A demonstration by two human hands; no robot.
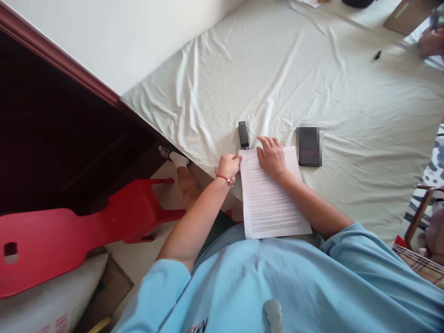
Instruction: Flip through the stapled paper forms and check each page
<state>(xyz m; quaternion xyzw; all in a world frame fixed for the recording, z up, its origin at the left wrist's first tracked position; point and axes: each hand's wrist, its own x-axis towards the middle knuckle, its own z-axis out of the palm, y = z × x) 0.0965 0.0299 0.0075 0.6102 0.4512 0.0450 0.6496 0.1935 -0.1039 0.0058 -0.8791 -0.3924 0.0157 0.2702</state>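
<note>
A printed sheet of paper (267, 203), perhaps the top one of a thin stack, lies upright before me at the edge of the cloth-covered surface. My left hand (229, 165), a red bracelet at its wrist, is closed in a pinch on the upper left edge of the paper. Across the upper part of the page rests my right hand (271, 157), open and flat, its fingers reaching past the top edge. Just beyond the top left corner is a narrow black object (243, 134), possibly a stapler. To the right of the paper lies a dark, blurred-out rectangular item (309, 146).
A wrinkled pale cloth (222, 83) covers the surface. Red plastic chair (128, 208) stands at my left, with a white sack (58, 296) under it. Far right are a brown box (411, 16), a small black piece (378, 55) and another person's hand (432, 42).
</note>
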